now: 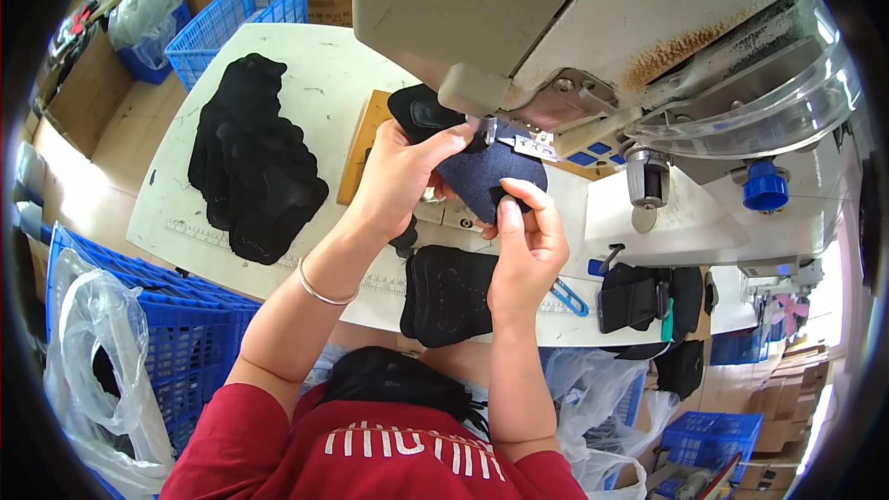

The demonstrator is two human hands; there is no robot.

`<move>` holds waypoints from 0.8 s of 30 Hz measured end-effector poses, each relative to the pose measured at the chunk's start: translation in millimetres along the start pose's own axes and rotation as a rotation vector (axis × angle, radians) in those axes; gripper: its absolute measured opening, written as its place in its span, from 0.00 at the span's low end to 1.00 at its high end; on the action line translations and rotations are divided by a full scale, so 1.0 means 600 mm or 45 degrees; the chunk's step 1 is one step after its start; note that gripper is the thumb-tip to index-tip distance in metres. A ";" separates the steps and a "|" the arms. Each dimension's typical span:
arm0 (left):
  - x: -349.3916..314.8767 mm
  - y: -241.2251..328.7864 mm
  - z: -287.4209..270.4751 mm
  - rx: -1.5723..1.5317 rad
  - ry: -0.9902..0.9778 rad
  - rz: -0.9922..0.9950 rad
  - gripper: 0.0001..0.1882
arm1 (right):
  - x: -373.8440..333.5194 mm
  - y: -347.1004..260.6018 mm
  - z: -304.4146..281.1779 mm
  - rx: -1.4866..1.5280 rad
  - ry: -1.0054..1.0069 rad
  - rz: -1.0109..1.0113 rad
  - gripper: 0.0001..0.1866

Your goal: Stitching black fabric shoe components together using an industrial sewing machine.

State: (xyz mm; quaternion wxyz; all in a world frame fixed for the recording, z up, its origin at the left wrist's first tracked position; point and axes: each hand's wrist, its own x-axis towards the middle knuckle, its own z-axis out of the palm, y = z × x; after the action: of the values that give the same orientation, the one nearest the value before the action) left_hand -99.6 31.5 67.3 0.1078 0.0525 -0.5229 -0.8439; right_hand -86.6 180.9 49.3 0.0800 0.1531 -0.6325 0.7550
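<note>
A navy fabric piece (486,171) with a black part (424,113) at its left end lies under the sewing machine's needle area (493,132). My left hand (403,171) is closed on its left side, thumb pressed on top close to the needle. With thumb and index finger my right hand (528,245) pinches a small black tab (500,196) at the near edge of the navy fabric. Fingers under the fabric are mostly hidden. Just nearer to me lies a stack of black fabric pieces (449,294), stitched lines showing on the top one.
A heap of black pieces (250,167) covers part of the white table (185,208) at left. The machine head (482,5) overhangs the hands. Blue snips (569,298) and a dark phone (628,306) lie at right. Blue crates (194,366) stand beside the table.
</note>
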 end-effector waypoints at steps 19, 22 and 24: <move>-0.022 0.004 -0.007 -0.162 0.101 -0.012 0.09 | 0.023 0.002 -0.011 0.060 0.099 0.036 0.09; -0.026 -0.004 -0.007 -0.119 0.092 0.017 0.09 | 0.049 -0.002 -0.023 0.155 0.154 0.143 0.11; -0.028 -0.007 -0.006 -0.121 0.084 0.047 0.11 | 0.059 -0.008 -0.027 0.207 0.122 -0.012 0.10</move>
State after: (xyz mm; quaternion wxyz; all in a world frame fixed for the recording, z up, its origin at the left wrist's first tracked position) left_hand -83.2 34.1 61.6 0.1429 0.0654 -0.4793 -0.8635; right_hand -120.4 194.9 63.0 0.1011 0.1258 -0.5637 0.8100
